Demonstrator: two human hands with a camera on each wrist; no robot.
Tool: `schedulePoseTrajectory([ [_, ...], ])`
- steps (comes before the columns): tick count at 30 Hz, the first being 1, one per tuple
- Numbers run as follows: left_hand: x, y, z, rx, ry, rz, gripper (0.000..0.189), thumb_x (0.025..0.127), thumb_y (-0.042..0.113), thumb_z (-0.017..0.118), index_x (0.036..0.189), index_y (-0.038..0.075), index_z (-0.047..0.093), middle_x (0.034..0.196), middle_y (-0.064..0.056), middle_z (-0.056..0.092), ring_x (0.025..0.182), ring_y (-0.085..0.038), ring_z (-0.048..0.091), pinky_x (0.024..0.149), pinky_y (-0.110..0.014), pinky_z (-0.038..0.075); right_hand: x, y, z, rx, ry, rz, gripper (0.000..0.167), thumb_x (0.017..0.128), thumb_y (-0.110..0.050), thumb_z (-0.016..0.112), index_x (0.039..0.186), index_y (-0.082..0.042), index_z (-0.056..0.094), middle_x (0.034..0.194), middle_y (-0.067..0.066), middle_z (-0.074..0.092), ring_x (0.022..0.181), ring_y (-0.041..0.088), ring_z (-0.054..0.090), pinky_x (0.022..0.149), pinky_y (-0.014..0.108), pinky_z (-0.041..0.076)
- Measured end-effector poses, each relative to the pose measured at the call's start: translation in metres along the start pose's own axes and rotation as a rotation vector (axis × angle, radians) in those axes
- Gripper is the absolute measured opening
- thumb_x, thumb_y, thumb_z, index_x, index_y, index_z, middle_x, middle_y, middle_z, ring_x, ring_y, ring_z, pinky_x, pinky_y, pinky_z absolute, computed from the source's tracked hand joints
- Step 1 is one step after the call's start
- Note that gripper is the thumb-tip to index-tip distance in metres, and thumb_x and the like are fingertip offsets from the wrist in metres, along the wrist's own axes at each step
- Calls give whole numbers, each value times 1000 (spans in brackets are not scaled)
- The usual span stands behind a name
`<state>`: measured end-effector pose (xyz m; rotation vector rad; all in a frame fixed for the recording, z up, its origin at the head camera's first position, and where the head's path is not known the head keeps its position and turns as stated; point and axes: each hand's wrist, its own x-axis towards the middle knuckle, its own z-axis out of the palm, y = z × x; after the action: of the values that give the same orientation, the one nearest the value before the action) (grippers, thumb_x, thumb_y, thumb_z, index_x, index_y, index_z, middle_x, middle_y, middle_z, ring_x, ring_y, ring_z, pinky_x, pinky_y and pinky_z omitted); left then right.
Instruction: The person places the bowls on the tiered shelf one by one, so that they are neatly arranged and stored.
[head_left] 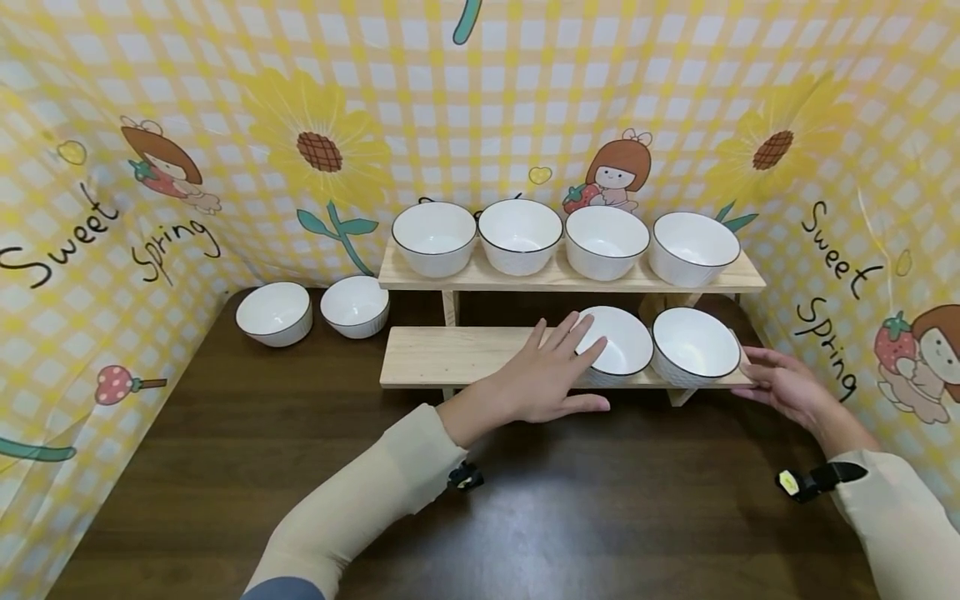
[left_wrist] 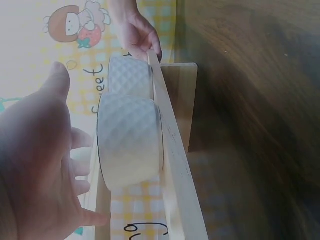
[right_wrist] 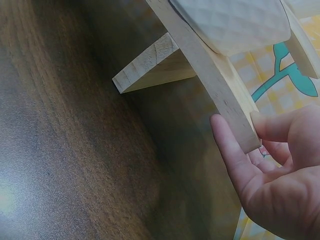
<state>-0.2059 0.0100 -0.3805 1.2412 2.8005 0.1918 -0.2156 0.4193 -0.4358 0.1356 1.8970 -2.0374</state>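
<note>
A two-tier wooden rack stands at the back. On its lower board (head_left: 450, 354), toward the right, sit two white dark-rimmed bowls, a left one (head_left: 622, 342) and a right one (head_left: 697, 346), side by side. My left hand (head_left: 551, 375) hovers by the left bowl, fingers spread and straight, overlapping its rim in the head view. The left wrist view shows that hand (left_wrist: 35, 160) holding nothing, near the textured side of the bowl (left_wrist: 129, 142). At the lower board's right end, my right hand (right_wrist: 290, 185) grips the wood between thumb and fingers.
Several matching bowls (head_left: 520, 237) line the upper board (head_left: 558, 277). Two more, a left one (head_left: 275, 314) and a right one (head_left: 356, 307), stand on the dark table (head_left: 300, 433) left of the rack. Printed checked cloth (head_left: 480, 108) encloses the back and sides.
</note>
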Motion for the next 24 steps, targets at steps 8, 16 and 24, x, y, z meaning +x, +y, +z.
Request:
schedulePoseTrajectory([
  [8,-25,-19,5,-9,2,-9,87,100,71,37,165,17,17,171,-10,-3,156,-26,-11,121,-58,1,0,0,-1,2,-1,-15,22,105,1,47,120,-15,47,100,-4,66,89,13,71,79,31,59],
  [16,-47,-34,7,-21,8,-26,88,99,72,36,165,17,17,171,-11,-3,156,-27,-10,121,-59,1,-1,2,-1,-10,13,14,23,105,-1,49,123,-14,44,99,-4,67,89,12,71,79,31,59],
  [24,-72,-50,5,-27,-4,-83,86,100,69,40,164,15,22,171,-12,-1,156,-28,-6,120,-61,5,0,1,0,0,6,4,23,105,-1,50,123,-14,44,100,-5,68,89,12,71,79,30,59],
])
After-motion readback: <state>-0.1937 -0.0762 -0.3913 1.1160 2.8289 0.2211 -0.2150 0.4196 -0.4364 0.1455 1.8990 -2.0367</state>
